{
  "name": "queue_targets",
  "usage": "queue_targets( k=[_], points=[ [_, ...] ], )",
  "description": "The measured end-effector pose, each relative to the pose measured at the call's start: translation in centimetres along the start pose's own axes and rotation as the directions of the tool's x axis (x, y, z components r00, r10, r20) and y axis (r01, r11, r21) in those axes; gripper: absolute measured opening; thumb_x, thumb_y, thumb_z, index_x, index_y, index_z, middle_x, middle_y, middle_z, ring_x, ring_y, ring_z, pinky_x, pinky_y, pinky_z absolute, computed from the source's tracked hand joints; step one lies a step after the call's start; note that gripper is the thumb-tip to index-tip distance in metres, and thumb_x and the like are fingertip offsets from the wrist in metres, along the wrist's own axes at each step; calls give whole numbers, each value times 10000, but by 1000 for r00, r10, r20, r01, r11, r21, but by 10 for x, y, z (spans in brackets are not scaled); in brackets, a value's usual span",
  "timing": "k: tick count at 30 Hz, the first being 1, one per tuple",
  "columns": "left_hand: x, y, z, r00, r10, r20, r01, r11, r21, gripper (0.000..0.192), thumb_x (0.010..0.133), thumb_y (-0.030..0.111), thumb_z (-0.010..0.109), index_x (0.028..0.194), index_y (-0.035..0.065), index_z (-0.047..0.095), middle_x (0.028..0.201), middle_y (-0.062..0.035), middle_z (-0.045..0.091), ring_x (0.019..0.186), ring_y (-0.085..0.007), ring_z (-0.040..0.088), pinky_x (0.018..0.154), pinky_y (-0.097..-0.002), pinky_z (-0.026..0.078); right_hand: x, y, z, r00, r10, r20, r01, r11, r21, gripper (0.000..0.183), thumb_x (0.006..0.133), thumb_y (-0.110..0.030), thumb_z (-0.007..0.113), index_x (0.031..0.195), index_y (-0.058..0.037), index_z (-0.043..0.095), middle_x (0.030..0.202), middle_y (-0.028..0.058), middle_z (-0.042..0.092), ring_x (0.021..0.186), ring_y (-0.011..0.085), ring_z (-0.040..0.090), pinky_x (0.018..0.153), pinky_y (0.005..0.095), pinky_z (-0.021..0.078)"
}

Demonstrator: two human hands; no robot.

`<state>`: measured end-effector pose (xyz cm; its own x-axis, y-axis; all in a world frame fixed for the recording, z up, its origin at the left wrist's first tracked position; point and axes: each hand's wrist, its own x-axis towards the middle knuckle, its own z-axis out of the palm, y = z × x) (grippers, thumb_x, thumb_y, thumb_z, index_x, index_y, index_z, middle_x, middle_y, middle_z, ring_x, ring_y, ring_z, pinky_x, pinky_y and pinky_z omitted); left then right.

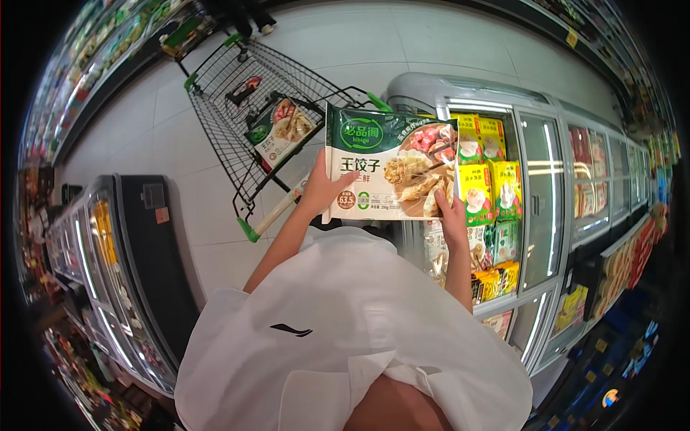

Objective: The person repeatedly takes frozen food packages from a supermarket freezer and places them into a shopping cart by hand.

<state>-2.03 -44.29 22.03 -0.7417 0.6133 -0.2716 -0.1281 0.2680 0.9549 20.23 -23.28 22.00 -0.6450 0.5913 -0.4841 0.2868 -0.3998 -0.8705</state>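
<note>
A bibigo bag of frozen dumplings (pixel 372 178), green at the top and white below, is held up flat in front of my chest. My left hand (pixel 325 186) grips its left edge with the thumb on the front. At the lower right corner, my right hand (pixel 452 213) holds the bag with its thumb on the front. A similar dumpling bag (pixel 283 132) lies in the wire shopping cart (pixel 215 148), along with a small dark and red item (pixel 245 90). Behind the held bag, yellow frozen food bags (pixel 477 188) fill part of the chest freezer.
The chest freezer (pixel 539 301) with sliding glass lids runs along the right. Another freezer (pixel 153 258) with a dark end panel stands at the left. The cart's handle (pixel 277 210) is close to my left arm. A person's dark-clothed legs (pixel 242 16) appear beyond the cart. Stocked shelves line the far sides.
</note>
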Motion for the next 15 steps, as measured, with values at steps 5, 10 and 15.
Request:
queue_targets(
  k=[5, 10, 15],
  points=[
    [-27, -35, -119, 921, -204, -331, 49, 905, -423, 454, 839, 105, 743, 1231, 13, 533, 1071, -99, 682, 878, -145, 673, 743, -272, 546, 40, -25, 150, 967, -45, 251, 99, 974, -206, 302, 949, -259, 639, 1055, 24, 632, 802, 51, 656, 632, 118, 634, 478, 265, 528],
    [-45, -64, -178, 740, -371, -561, 69, 871, -486, 374, 862, 126, 722, 1193, -7, 609, 1051, -96, 687, 887, -141, 668, 769, -279, 530, 74, -36, 248, 939, -16, 343, 190, 855, -483, 338, 935, -291, 656, 979, 43, 690, 766, 55, 673, 671, 85, 626, 540, 256, 525],
    [-25, -116, -222, 704, -352, -616, -44, 845, -533, 391, 874, 179, 713, 1218, 17, 623, 1060, -115, 678, 868, -150, 648, 769, -296, 510, 142, -21, 310, 870, -42, 491, 392, 662, -639, 337, 931, -288, 647, 1072, 17, 684, 763, 44, 689, 706, 51, 580, 638, 250, 462]
  ],
)
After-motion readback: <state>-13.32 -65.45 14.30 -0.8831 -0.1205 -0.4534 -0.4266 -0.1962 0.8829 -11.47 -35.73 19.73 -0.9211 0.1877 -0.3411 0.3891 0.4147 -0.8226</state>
